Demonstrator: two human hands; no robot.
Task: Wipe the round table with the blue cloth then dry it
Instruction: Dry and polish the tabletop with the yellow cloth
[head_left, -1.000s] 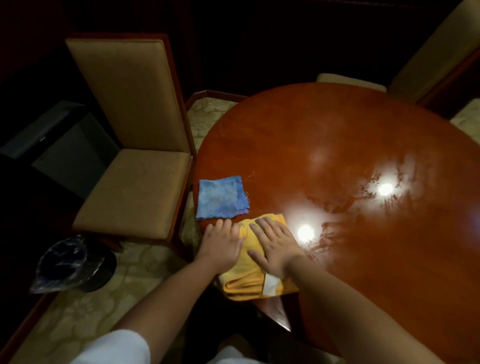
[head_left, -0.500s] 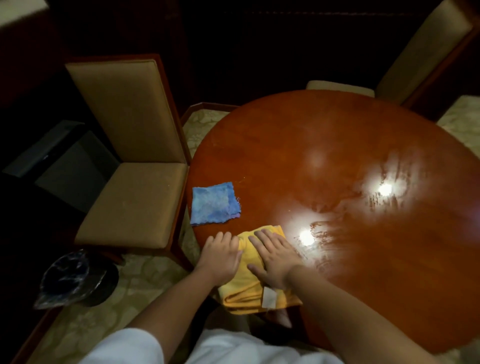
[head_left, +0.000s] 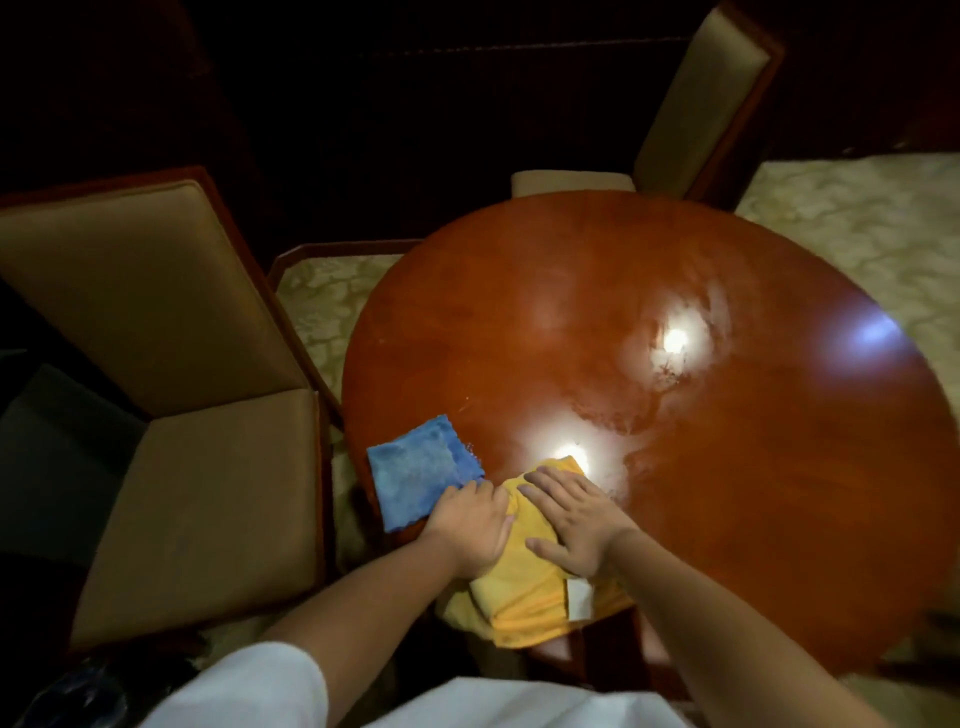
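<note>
Both hands lie flat with straight fingers on the folded yellow cloth (head_left: 524, 587) at the near edge of the round table (head_left: 727, 467), left hand (head_left: 470, 530) beside right hand (head_left: 574, 519), the left fingertips touching the blue cloth (head_left: 421, 475) just beyond, beside a tan chair (head_left: 171, 415).

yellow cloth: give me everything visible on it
The yellow cloth looks like soft fabric, folded into several layers, with a white tag near its near edge. It lies at the near rim of the round table, its near part hanging over the edge. The left hand and the right hand both press flat on it, fingers fairly straight. The blue cloth lies just to its left; whether they touch is hidden by the left hand.
</note>
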